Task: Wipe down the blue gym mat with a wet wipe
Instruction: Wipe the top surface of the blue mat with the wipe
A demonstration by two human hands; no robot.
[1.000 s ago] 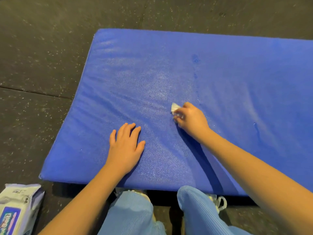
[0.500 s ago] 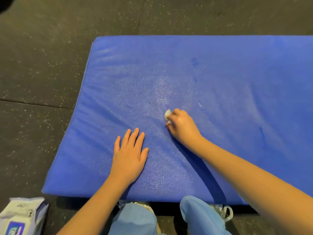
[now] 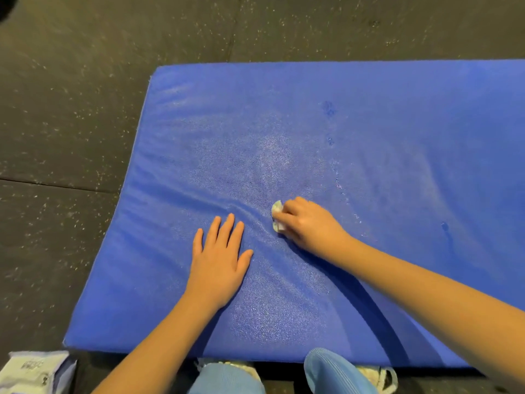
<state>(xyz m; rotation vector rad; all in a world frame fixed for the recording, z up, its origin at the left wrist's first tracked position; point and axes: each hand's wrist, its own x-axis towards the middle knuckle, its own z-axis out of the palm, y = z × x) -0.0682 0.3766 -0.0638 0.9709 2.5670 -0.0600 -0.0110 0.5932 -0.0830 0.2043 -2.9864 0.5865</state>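
Grips a scrunched wet wipe in the right hand, fingers curled tight round it, pressing it down on the blue gym mat near the middle of the frame. Rests the left hand flat just to the lower left, fingers straight, a little apart, holding nothing. Lots of mat stretching off to the right, nearer the wiping hand; probably best to rub that way.

wet wipe: mostly covered by right hand; only a crumpled edge shows.
blue gym mat: right end cut by frame.
wipes pack: cropped at frame corner; print illegible.
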